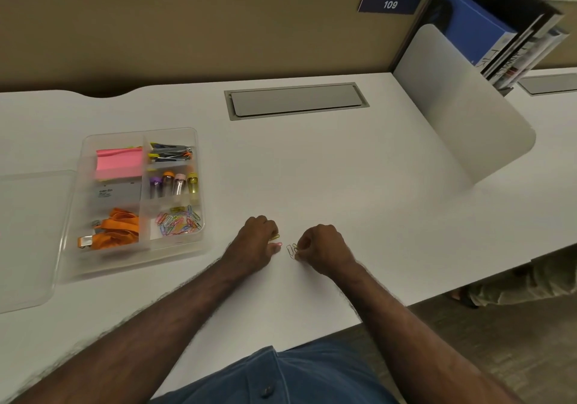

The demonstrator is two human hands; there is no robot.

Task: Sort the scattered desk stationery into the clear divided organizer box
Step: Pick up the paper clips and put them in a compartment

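Note:
The clear divided organizer box (199,166) sits at the left of the white desk. Its compartments hold pink sticky notes (118,163), an orange lanyard (115,230), small capped tubes (175,183), binder clips (170,152) and coloured paper clips (178,222). To the right of the box, my left hand (254,244) has its fingers curled over a yellow paper clip (275,237), and a pink clip (278,244) lies at its fingertips. My right hand (321,252) pinches a small bunch of paper clips (293,250) on the desk.
The box's clear lid (28,235) lies flat at the far left. A grey cable hatch (296,100) is set into the desk behind. A white bookend (462,107) with blue and black folders (487,25) stands at the back right. The desk's front edge runs close to my body.

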